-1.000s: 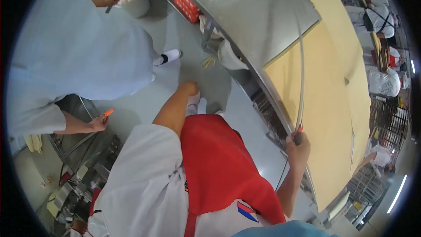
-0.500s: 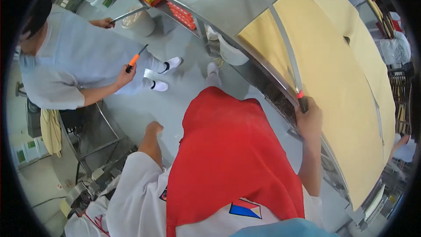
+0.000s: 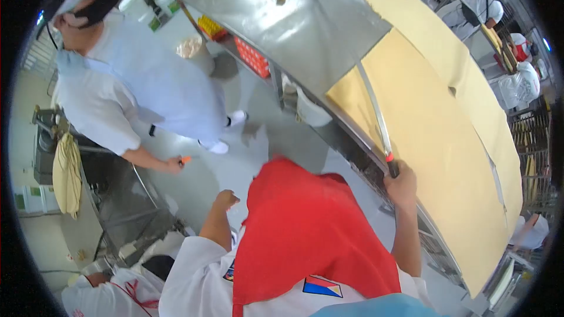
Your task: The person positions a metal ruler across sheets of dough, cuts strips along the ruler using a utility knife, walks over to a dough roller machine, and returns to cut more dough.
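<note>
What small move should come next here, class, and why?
Perhaps steady the yellow sheet with the left hand, clear of the long knife: that hand is away from the table and looks empty, while the right hand holds the knife over the sheet.

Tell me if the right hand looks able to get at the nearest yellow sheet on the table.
Probably yes: the right hand is beside the yellow sheet, with nothing seen between them, though its fingers are taken up by the long knife.
</note>
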Demonstrator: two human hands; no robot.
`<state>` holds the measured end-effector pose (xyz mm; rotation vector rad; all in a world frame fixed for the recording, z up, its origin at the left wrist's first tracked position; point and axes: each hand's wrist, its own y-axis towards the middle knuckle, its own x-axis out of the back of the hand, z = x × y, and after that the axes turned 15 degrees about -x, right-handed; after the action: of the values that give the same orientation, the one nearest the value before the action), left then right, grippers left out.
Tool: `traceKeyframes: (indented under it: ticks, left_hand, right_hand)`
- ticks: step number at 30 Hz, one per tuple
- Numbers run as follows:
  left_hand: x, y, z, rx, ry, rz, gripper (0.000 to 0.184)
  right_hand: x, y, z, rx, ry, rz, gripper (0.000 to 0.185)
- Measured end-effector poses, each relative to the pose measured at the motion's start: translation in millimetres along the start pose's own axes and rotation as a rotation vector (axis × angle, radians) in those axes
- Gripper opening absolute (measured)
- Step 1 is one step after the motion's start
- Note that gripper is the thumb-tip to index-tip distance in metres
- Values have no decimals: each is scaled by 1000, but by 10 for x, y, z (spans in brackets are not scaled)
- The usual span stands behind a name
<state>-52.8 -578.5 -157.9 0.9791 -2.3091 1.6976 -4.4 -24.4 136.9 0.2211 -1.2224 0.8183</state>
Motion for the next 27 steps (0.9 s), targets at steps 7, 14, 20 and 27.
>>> traceKeyframes:
  ticks: [7,14,20,27]
  left_hand:
    - [843,643,-445,-360,147,-16,65]
    - [843,611,-1266,-601,-20,95,48]
    - [614,352,-1656,-602,-102,345,44]
    - [315,-773,-3618,-822,-1187,681,65]
  right_hand:
    - [-94,-428,405,-93,-19,14,37]
    - [-104,-1095,491,-170,-2,1,30]
    - [-128,-1611,139,-206,-25,-62,32]
    - [163,-2128,-125,-243,-67,-84,34]
